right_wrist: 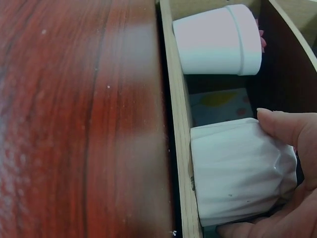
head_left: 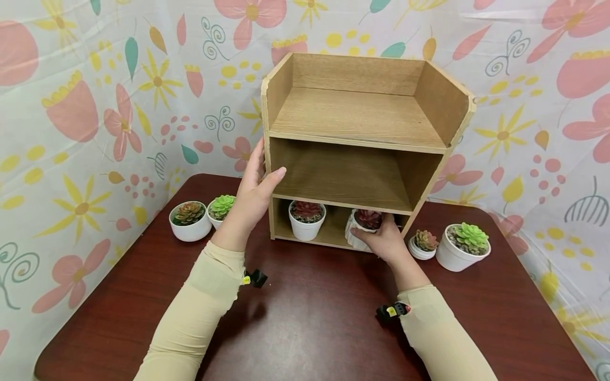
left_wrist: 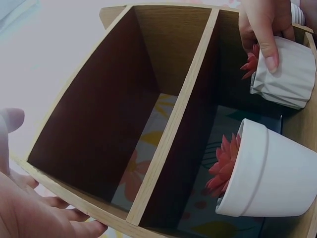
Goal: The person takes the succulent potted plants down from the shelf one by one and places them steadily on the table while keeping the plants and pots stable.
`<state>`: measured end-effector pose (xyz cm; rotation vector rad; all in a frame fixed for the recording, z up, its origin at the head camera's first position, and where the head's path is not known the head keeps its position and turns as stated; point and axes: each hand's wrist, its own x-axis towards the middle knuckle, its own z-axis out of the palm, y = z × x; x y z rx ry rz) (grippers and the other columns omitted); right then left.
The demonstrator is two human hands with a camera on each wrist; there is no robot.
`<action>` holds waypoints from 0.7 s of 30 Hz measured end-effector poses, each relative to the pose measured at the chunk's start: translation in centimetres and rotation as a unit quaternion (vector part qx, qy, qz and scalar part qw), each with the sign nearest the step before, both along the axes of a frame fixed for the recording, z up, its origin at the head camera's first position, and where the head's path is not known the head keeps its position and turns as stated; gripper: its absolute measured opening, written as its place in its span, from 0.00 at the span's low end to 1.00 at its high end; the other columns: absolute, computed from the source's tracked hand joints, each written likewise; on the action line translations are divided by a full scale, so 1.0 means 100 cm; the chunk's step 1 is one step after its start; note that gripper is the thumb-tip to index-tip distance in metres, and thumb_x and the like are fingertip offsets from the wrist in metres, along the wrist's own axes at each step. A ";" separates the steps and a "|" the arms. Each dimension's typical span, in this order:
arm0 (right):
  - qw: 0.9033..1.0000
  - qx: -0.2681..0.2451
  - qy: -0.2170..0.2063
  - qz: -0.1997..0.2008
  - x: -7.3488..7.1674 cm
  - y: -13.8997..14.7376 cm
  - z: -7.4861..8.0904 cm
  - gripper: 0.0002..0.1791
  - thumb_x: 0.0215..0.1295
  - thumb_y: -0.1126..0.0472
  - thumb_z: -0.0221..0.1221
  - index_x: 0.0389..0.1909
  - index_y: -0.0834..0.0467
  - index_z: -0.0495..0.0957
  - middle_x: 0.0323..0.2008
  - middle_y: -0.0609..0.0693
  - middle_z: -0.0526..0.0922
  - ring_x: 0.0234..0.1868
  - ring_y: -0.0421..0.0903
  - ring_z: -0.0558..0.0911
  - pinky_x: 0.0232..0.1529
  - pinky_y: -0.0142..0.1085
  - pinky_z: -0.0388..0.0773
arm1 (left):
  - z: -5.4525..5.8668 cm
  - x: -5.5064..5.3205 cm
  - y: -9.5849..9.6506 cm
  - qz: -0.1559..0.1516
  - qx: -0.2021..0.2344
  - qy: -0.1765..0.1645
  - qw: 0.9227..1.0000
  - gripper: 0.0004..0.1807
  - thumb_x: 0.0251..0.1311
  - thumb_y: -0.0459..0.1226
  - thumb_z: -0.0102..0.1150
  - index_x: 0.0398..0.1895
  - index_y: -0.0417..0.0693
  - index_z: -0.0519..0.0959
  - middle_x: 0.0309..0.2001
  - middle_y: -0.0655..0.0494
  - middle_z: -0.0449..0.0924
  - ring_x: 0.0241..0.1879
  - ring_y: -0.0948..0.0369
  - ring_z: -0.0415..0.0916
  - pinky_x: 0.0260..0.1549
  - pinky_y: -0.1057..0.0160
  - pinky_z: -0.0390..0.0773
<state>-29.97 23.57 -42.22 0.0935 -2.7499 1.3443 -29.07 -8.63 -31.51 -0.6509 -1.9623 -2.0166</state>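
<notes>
My right hand (head_left: pixel 388 242) grips a white ribbed pot (right_wrist: pixel 237 173) with a dark red succulent (head_left: pixel 369 218), its thumb and fingers round the sides. The pot stands in the bottom compartment of a wooden shelf (head_left: pixel 357 140), at its right end. To its left in the same compartment is a smooth white pot (head_left: pixel 306 229), also with a red succulent (left_wrist: pixel 224 166). My left hand (head_left: pixel 250 196) touches the shelf's left side panel, its fingers extended along the outside and its thumb sticking out in front.
On the table's (head_left: pixel 305 317) left stand a white bowl with a brownish succulent (head_left: pixel 190 225) and a pot with a green one (head_left: pixel 222 206). To the shelf's right are a small pot (head_left: pixel 422 246) and a larger white pot (head_left: pixel 461 254). A flowered cloth (head_left: pixel 119 106) hangs behind.
</notes>
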 end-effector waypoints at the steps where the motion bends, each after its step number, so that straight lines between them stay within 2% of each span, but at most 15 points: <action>1: 1.000 0.000 0.000 0.001 0.000 0.000 0.000 0.59 0.62 0.48 0.71 0.80 0.63 0.41 0.77 0.68 0.58 0.78 0.63 0.60 0.77 0.58 0.59 | 0.000 0.000 0.000 -0.002 0.001 -0.002 1.000 0.42 0.72 0.42 0.55 0.83 0.67 0.47 0.81 0.62 0.53 0.79 0.61 0.55 0.76 0.47 0.59; 10: 1.000 -0.004 -0.002 0.004 0.002 -0.002 0.000 0.59 0.62 0.48 0.72 0.80 0.63 0.42 0.76 0.68 0.60 0.78 0.62 0.61 0.76 0.57 0.60 | 0.000 -0.001 0.000 -0.007 0.005 -0.001 1.000 0.42 0.72 0.41 0.54 0.83 0.67 0.47 0.81 0.62 0.54 0.78 0.61 0.56 0.76 0.49 0.60; 16: 1.000 0.000 -0.008 0.000 0.002 -0.003 0.000 0.60 0.60 0.46 0.72 0.81 0.61 0.43 0.76 0.67 0.61 0.78 0.61 0.62 0.76 0.56 0.61 | 0.000 -0.001 -0.001 -0.007 0.006 -0.001 1.000 0.42 0.72 0.41 0.54 0.84 0.66 0.47 0.82 0.59 0.53 0.79 0.59 0.56 0.77 0.48 0.60; 21: 1.000 0.002 0.003 0.004 0.004 -0.005 0.002 0.60 0.58 0.46 0.74 0.79 0.62 0.47 0.74 0.66 0.64 0.76 0.61 0.65 0.75 0.57 0.62 | -0.001 -0.001 -0.002 -0.007 0.002 -0.001 1.000 0.42 0.72 0.41 0.54 0.84 0.66 0.46 0.82 0.58 0.52 0.79 0.58 0.55 0.76 0.47 0.60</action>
